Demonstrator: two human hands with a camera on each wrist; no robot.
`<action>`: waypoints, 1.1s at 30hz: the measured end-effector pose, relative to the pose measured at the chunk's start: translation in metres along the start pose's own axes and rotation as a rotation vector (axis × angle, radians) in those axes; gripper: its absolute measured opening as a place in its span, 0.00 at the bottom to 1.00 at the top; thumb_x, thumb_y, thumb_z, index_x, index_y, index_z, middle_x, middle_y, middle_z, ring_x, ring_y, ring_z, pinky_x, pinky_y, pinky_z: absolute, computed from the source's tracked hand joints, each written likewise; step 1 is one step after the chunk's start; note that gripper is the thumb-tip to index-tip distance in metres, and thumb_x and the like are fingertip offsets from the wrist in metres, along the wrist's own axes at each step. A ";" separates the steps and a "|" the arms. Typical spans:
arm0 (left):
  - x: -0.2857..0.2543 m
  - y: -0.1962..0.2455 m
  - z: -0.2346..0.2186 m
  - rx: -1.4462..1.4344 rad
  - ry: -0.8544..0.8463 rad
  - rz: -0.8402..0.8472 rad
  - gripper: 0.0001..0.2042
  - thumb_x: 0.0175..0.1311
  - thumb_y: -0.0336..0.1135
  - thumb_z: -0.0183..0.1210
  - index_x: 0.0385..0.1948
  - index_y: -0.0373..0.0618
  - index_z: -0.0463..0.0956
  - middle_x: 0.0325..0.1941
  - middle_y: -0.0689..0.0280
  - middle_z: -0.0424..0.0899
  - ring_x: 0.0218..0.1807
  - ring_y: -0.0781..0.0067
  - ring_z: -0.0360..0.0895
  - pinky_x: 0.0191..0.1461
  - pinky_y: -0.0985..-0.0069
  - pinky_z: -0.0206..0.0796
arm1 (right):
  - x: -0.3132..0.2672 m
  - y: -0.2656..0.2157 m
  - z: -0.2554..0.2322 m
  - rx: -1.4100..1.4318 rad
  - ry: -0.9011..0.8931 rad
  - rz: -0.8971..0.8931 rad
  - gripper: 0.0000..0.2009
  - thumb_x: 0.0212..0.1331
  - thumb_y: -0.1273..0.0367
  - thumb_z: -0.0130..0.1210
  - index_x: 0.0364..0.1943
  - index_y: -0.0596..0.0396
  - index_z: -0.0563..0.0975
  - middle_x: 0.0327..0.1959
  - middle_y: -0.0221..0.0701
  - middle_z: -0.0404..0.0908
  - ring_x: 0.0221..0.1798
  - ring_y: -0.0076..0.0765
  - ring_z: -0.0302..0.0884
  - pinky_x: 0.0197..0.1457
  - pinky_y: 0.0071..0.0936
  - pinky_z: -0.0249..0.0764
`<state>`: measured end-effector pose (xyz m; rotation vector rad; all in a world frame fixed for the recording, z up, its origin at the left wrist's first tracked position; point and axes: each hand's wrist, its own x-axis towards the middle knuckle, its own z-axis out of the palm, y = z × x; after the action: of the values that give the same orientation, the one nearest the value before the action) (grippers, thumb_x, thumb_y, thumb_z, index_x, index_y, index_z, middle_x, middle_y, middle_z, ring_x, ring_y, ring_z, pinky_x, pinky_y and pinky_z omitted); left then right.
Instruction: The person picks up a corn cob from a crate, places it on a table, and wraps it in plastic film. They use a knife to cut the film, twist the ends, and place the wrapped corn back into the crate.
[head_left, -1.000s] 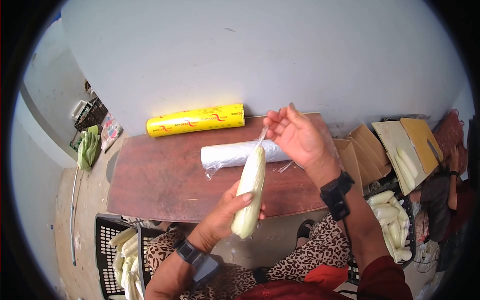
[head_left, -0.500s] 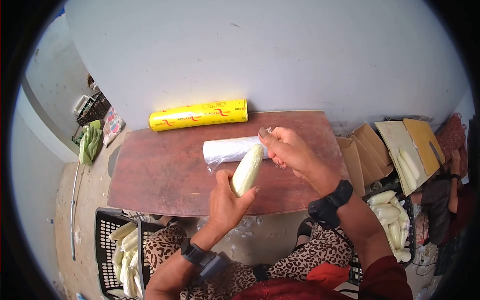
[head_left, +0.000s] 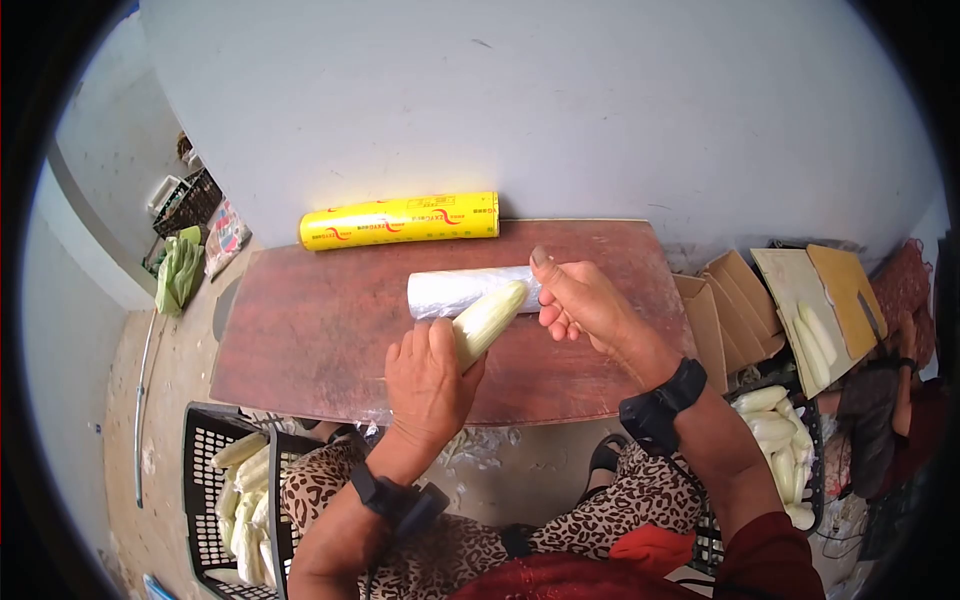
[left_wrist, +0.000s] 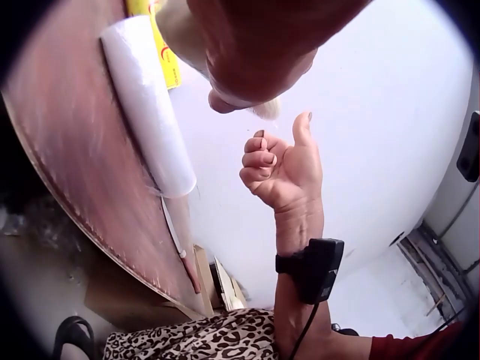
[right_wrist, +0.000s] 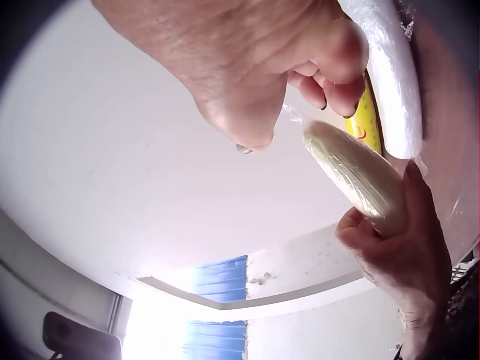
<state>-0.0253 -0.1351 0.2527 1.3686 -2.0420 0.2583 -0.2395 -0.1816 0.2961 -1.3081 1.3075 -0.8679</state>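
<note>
My left hand [head_left: 428, 385] grips the lower part of a pale ear of corn [head_left: 487, 322], back of the hand uppermost. Clear plastic film covers the ear, as the right wrist view shows, and gathers into a short twisted tail [right_wrist: 294, 114] at the tip. My right hand [head_left: 590, 305] is at that tip, its fingers curled at the film tail and its thumb standing up. The thumb partly hides the tail in the right wrist view. Behind the ear lies a roll of clear film [head_left: 450, 291] on the brown table [head_left: 300, 340].
A yellow printed roll [head_left: 400, 221] lies along the wall. Black crates with more pale ears stand left [head_left: 195, 480] and right [head_left: 780, 440] of my legs. Cardboard boxes [head_left: 735, 305] stand right of the table. Another person's arm [head_left: 905, 370] shows at far right.
My left hand has rolled over with the ear, from thumb-side up to back up, and the ear tilts more to the right. My right hand has curled its fingers at the film tail and lowered slightly.
</note>
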 end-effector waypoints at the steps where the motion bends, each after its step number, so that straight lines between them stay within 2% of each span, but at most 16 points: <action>1: 0.000 -0.001 0.000 0.017 -0.001 0.013 0.25 0.44 0.39 0.72 0.41 0.42 0.68 0.34 0.58 0.76 0.36 0.54 0.75 0.40 0.64 0.62 | 0.000 0.000 0.000 -0.005 -0.014 0.007 0.32 0.63 0.41 0.48 0.29 0.63 0.73 0.20 0.31 0.75 0.16 0.18 0.70 0.14 0.15 0.61; 6: 0.001 -0.003 -0.002 0.051 -0.008 0.053 0.25 0.44 0.39 0.72 0.41 0.43 0.68 0.34 0.59 0.76 0.36 0.55 0.75 0.40 0.64 0.63 | 0.003 0.001 0.000 -0.004 -0.002 0.025 0.13 0.66 0.62 0.54 0.31 0.59 0.73 0.23 0.28 0.76 0.19 0.16 0.71 0.18 0.14 0.64; 9: 0.000 -0.002 -0.002 -0.074 -0.066 -0.038 0.25 0.46 0.40 0.71 0.41 0.41 0.67 0.35 0.56 0.77 0.36 0.52 0.76 0.40 0.62 0.66 | 0.003 0.002 0.002 0.045 -0.001 -0.030 0.09 0.67 0.66 0.52 0.32 0.57 0.73 0.25 0.28 0.77 0.21 0.16 0.72 0.21 0.14 0.66; 12: -0.001 0.001 -0.005 -0.388 -0.248 -0.327 0.25 0.49 0.44 0.69 0.42 0.41 0.65 0.34 0.51 0.80 0.37 0.45 0.79 0.38 0.57 0.69 | 0.010 0.010 -0.008 0.025 0.022 -0.107 0.07 0.67 0.69 0.50 0.33 0.57 0.73 0.26 0.28 0.77 0.22 0.15 0.72 0.22 0.15 0.67; 15: 0.001 -0.002 -0.008 -0.577 -0.279 -0.370 0.27 0.50 0.46 0.69 0.44 0.41 0.64 0.34 0.48 0.81 0.38 0.42 0.80 0.39 0.55 0.70 | 0.013 0.008 -0.014 0.072 0.060 -0.109 0.09 0.69 0.67 0.50 0.33 0.57 0.72 0.26 0.27 0.77 0.21 0.15 0.71 0.21 0.15 0.66; 18: 0.002 0.000 -0.010 -0.566 -0.261 -0.375 0.26 0.50 0.44 0.69 0.42 0.41 0.65 0.33 0.48 0.81 0.37 0.43 0.80 0.38 0.55 0.70 | 0.007 0.006 -0.009 0.186 -0.002 -0.056 0.12 0.69 0.63 0.51 0.33 0.57 0.72 0.25 0.27 0.75 0.20 0.15 0.69 0.20 0.14 0.65; 21: 0.001 0.002 -0.008 -0.356 -0.222 -0.294 0.25 0.48 0.42 0.70 0.41 0.41 0.65 0.33 0.49 0.80 0.36 0.43 0.79 0.37 0.55 0.69 | -0.002 -0.006 0.001 0.264 -0.060 0.034 0.14 0.68 0.60 0.53 0.34 0.57 0.73 0.25 0.26 0.74 0.20 0.15 0.67 0.19 0.13 0.63; 24: 0.001 0.003 -0.006 -0.155 -0.116 -0.084 0.25 0.47 0.40 0.71 0.41 0.42 0.66 0.34 0.51 0.79 0.37 0.44 0.78 0.38 0.56 0.69 | 0.000 -0.001 0.007 0.328 -0.095 0.075 0.14 0.67 0.60 0.54 0.36 0.59 0.73 0.25 0.26 0.73 0.19 0.13 0.64 0.19 0.13 0.62; 27: 0.001 0.002 -0.006 -0.131 -0.115 -0.044 0.24 0.48 0.40 0.70 0.41 0.42 0.66 0.34 0.54 0.78 0.39 0.47 0.77 0.40 0.58 0.68 | 0.006 0.008 0.012 0.265 -0.025 -0.052 0.12 0.68 0.63 0.53 0.37 0.59 0.74 0.24 0.24 0.72 0.20 0.12 0.63 0.19 0.13 0.61; 30: 0.003 0.008 -0.013 -0.293 -0.283 -0.248 0.22 0.48 0.40 0.70 0.40 0.41 0.68 0.35 0.54 0.78 0.40 0.49 0.77 0.42 0.63 0.69 | 0.008 0.010 0.011 0.237 -0.008 -0.128 0.09 0.69 0.66 0.51 0.36 0.58 0.75 0.23 0.22 0.72 0.20 0.11 0.63 0.19 0.13 0.60; 33: 0.000 -0.005 -0.002 -0.584 -0.285 -0.172 0.22 0.52 0.41 0.70 0.42 0.39 0.72 0.36 0.59 0.80 0.39 0.59 0.79 0.41 0.69 0.70 | 0.009 0.009 0.010 0.148 -0.004 -0.238 0.09 0.70 0.68 0.49 0.36 0.58 0.77 0.22 0.21 0.71 0.20 0.11 0.63 0.20 0.13 0.59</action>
<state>-0.0201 -0.1359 0.2535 1.2361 -1.9775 -0.5962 -0.2305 -0.1874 0.2838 -1.3632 1.0760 -1.1046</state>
